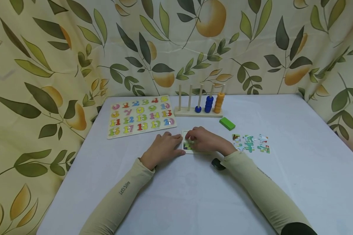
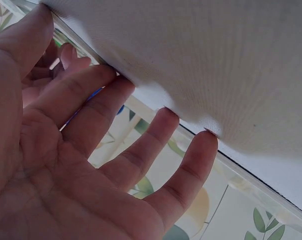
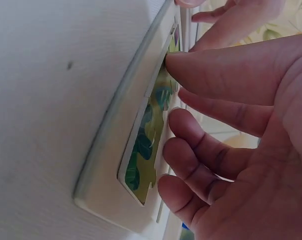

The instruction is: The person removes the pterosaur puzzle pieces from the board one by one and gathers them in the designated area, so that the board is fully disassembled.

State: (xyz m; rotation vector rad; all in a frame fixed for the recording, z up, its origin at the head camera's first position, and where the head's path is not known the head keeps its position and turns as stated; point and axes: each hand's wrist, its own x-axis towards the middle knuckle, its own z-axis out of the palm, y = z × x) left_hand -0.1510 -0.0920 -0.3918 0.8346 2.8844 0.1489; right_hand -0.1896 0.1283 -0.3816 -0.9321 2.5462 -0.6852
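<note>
A small white puzzle tray point(image 1: 197, 152) lies flat in front of me, with jigsaw pieces point(image 3: 143, 142) set in its near side. My right hand point(image 1: 207, 140) is over it, fingers bent and thumb tip down on a puzzle piece point(image 3: 166, 82); the fingers partly hide that piece. At the tray's left side rests my left hand point(image 1: 161, 150), palm down with fingers spread. Its thumb and index fingertip are right at the tray's edge, while the other fingertips touch the white tablecloth point(image 2: 231, 75).
Loose jigsaw pieces point(image 1: 249, 143) lie right of the right forearm. A green block point(image 1: 227, 123) sits behind them, near a peg stand point(image 1: 198, 113) with blue and orange beads. A number board point(image 1: 142, 117) lies at back left. Beside the right wrist is a small black object point(image 1: 217, 164).
</note>
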